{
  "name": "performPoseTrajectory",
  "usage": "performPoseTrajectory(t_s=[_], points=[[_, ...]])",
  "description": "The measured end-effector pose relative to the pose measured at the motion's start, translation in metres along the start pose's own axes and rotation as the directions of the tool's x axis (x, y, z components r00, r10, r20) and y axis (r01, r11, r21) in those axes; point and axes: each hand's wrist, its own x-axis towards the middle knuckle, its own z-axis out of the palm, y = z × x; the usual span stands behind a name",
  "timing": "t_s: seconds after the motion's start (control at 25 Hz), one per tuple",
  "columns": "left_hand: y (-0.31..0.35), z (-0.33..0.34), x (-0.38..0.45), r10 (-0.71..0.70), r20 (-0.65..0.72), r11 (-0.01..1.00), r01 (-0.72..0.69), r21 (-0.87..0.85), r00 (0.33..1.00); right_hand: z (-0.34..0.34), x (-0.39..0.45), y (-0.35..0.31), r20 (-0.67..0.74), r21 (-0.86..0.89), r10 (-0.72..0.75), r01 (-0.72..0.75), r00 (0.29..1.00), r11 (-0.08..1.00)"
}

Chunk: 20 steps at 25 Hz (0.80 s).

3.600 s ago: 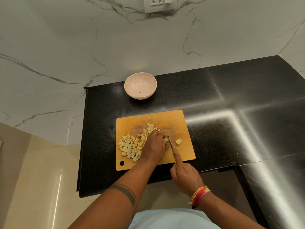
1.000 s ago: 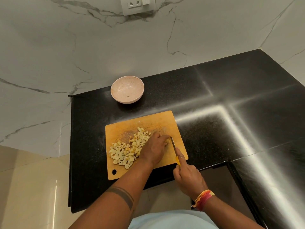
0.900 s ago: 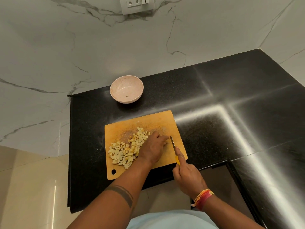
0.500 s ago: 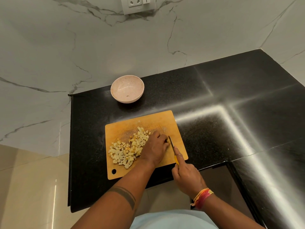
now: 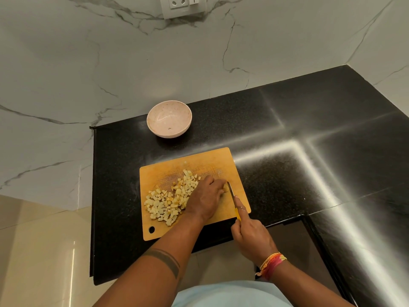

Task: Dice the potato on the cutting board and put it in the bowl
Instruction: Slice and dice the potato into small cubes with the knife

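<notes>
A wooden cutting board (image 5: 212,160) lies on the black counter, with a heap of diced potato (image 5: 170,201) on its left half. My left hand (image 5: 205,199) is curled over a small remaining potato piece (image 5: 225,187) at the board's right side, pinning it under the fingertips. My right hand (image 5: 250,234) grips a yellow-handled knife (image 5: 232,193), index finger along the spine, blade against that piece. A pale pink bowl (image 5: 169,118) stands behind the board and holds only a dark speck.
The black granite counter (image 5: 309,151) stretches to the right and wraps round a corner. Marble wall (image 5: 110,63) rises behind it, with a socket plate (image 5: 183,5) at the top. The counter's front edge runs just below the board.
The single potato piece seen lying right of the blade at first is gone from there. Over the last second my hands stay at the board's right side, the knife shifting only slightly.
</notes>
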Motion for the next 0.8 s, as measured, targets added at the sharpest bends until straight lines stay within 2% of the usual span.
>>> performPoseTrajectory(t_s=[0.16,0.32,0.48,0.8], points=[[0.002,0.001,0.004,0.047,0.029,0.998,-0.048,0.030,0.998,0.000,0.002,0.002,0.012,0.004,0.008,-0.008,1.000,1.000],[0.007,0.005,0.006,-0.062,-0.006,0.995,0.062,-0.072,0.998,0.001,0.007,0.000,0.024,0.006,-0.006,0.006,1.000,1.000],[0.006,0.006,0.005,-0.104,-0.027,0.989,0.100,-0.112,0.994,0.002,0.009,-0.001,0.024,-0.028,-0.016,0.016,1.000,0.999],[0.013,0.004,0.009,-0.161,-0.046,0.984,0.157,-0.085,0.986,0.002,0.019,-0.006,0.050,-0.133,-0.007,0.014,0.999,0.991]])
